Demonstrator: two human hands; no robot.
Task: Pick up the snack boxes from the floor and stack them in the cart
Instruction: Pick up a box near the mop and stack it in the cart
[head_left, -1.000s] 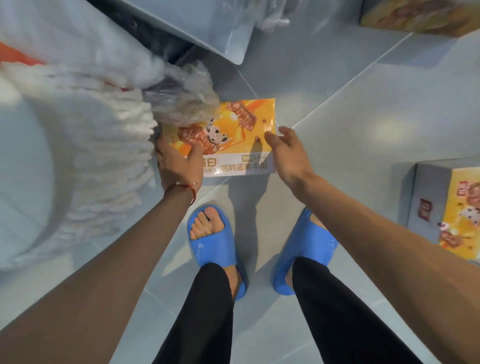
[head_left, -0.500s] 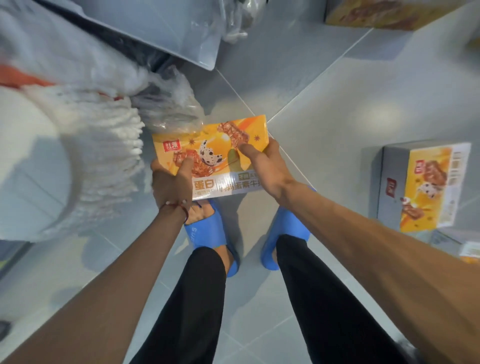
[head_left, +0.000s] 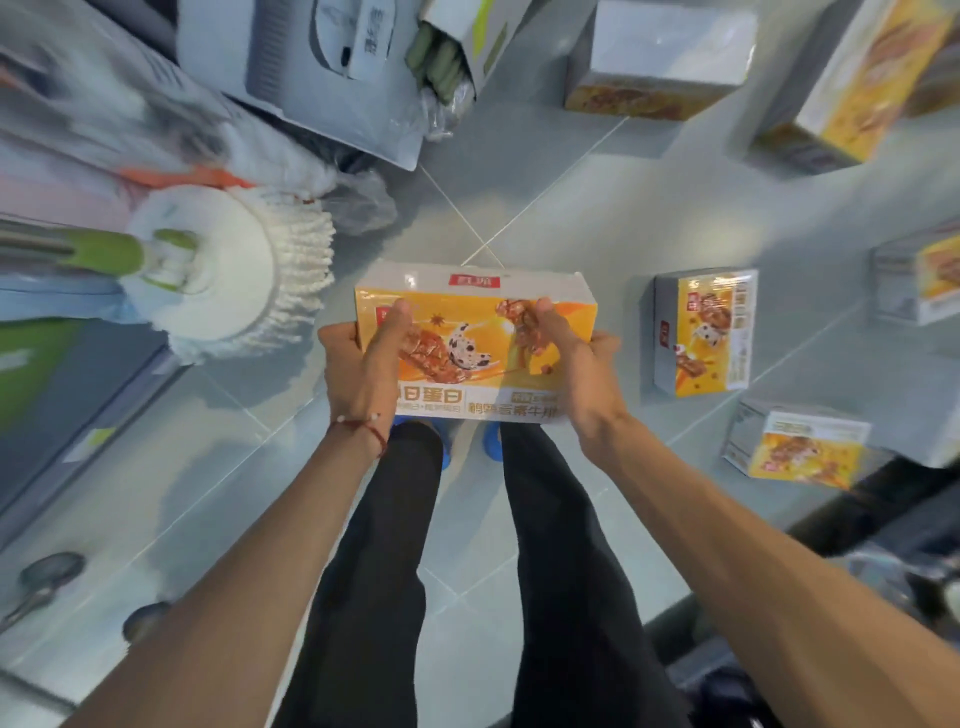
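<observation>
- Left of centre, the left hand (head_left: 363, 364) grasps the near-left end of the snack box (head_left: 475, 332), thumb laid on its orange face. The box is off the floor, held level at mid-frame above the feet.
- Right of centre, the right hand (head_left: 576, 374) clasps the other end the same way, thumb on top.
- So one box is picked up but not yet stacked. No cart can be made out (the dark shape at lower right is too blurred to name).
- Left to gather, as I judge: the centre-right box (head_left: 704, 332), the lower-right box (head_left: 795, 447), the right-edge box (head_left: 919, 280) and two upper-right boxes (head_left: 654, 57) (head_left: 862, 88).
- Against half a second ago, the mop head (head_left: 228, 270) at the left now shows its round top. The held box has risen higher and levelled, and more floor boxes have come into view on the right.
</observation>
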